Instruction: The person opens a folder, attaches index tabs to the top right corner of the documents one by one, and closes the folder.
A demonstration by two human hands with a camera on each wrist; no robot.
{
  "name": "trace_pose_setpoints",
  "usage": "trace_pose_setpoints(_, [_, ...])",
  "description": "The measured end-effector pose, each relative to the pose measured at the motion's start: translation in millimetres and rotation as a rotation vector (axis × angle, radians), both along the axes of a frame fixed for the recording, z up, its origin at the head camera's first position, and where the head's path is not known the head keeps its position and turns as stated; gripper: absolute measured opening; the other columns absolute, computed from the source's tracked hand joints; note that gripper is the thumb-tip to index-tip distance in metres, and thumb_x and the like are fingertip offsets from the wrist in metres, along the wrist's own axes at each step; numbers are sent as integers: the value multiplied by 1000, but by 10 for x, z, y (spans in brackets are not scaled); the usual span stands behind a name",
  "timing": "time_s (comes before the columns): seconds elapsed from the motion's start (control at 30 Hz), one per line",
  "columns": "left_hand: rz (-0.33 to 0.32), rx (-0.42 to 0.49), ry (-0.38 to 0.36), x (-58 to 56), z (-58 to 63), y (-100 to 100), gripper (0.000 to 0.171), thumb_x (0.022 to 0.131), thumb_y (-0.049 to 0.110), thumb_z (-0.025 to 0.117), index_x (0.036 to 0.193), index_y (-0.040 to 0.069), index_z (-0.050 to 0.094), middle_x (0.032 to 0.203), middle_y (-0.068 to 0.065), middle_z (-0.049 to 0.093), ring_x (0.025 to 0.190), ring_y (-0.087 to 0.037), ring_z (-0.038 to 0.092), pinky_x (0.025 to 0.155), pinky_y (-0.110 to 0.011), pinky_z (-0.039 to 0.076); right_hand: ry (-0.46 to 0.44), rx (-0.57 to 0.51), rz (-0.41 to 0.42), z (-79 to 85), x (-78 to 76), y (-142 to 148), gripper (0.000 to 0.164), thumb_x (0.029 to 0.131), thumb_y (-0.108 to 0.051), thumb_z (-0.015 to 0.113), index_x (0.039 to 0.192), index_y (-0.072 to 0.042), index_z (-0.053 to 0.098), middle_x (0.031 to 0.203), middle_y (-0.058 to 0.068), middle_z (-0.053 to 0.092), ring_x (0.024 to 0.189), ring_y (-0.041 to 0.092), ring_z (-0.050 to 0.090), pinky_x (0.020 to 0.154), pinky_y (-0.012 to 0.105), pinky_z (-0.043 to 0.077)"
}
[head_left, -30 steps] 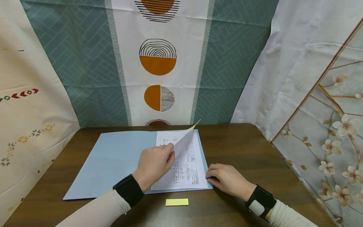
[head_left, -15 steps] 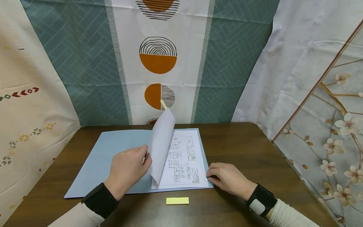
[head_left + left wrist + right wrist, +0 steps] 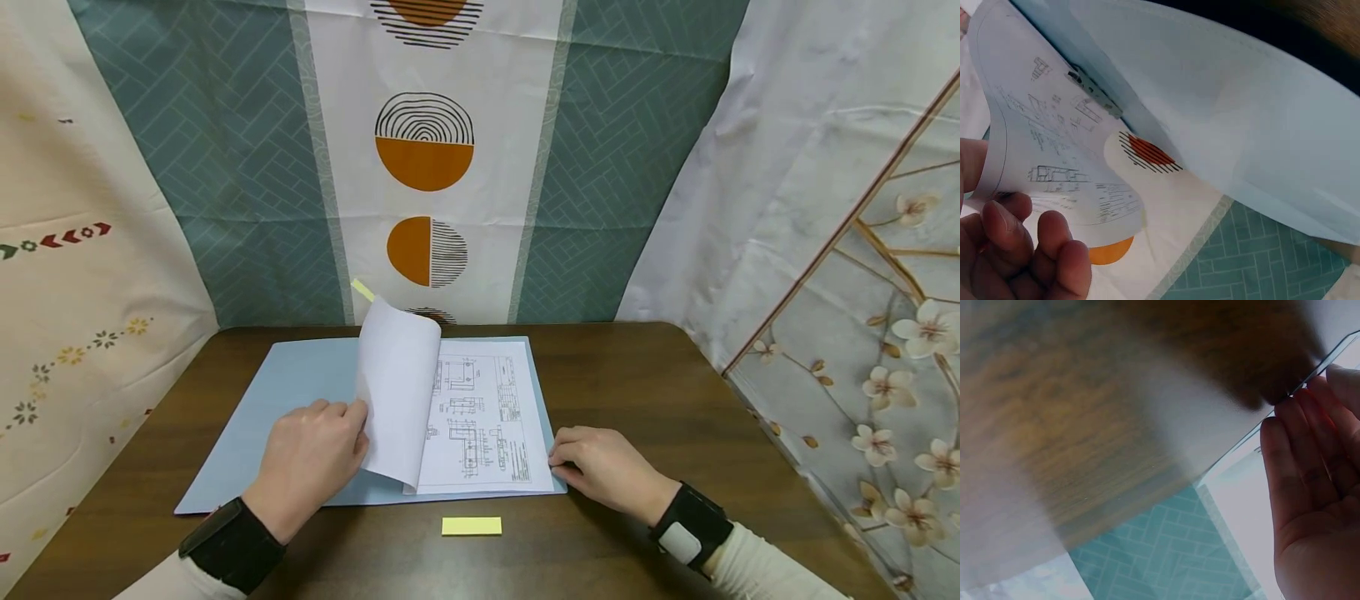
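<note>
A light blue folder [image 3: 300, 367] lies spread on the table with printed drawings inside its right half. My left hand [image 3: 311, 454] pinches the edge of the top sheet [image 3: 397, 392], which curls up and leftward, its blank back toward me. A yellow tab [image 3: 363, 290] sticks out from that sheet's far corner. Beneath it another drawing sheet [image 3: 487, 417] lies flat. In the left wrist view a clip [image 3: 1094, 90] shows at the sheets' bound side. The fingertips of my right hand [image 3: 607, 467] touch the folder's right edge, fingers fairly straight in the right wrist view.
A yellow sticky-note strip [image 3: 471, 526] lies on the brown wooden table [image 3: 615, 375], in front of the folder. Patterned cloth [image 3: 630, 167] hangs behind the table and along both sides.
My left hand has moved left, turning the top sheet over from the right; more of the drawing beneath shows. My right hand stays at the folder's edge.
</note>
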State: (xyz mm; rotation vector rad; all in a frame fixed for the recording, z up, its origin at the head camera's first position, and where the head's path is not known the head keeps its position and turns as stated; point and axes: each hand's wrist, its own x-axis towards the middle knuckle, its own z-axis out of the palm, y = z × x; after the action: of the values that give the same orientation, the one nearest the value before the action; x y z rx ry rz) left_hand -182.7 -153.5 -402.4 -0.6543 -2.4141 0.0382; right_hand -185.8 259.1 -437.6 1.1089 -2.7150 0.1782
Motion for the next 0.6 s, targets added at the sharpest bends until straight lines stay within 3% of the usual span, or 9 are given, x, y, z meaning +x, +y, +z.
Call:
trace_pose_setpoints(0.27, [-30,-56,46,56,-51,-49,20,74,18,75,74,7,59,59,-5,51,51,-18,41,46,-31,31,32,-2,11,-11,-2,-1,10,84,-23,79,94,-21,78,95,-13,62,80,3,53,75,22,51])
trace_pose_setpoints(0.6, [1,-178,-27,91,-175,-49,22,78,19,76,76,4,61,66,-8,41,62,-23,41,53,-35,39,58,-25,30,-23,2,0,10,83,-21,80,92,-21,78,93,-13,62,78,2,53,72,21,50])
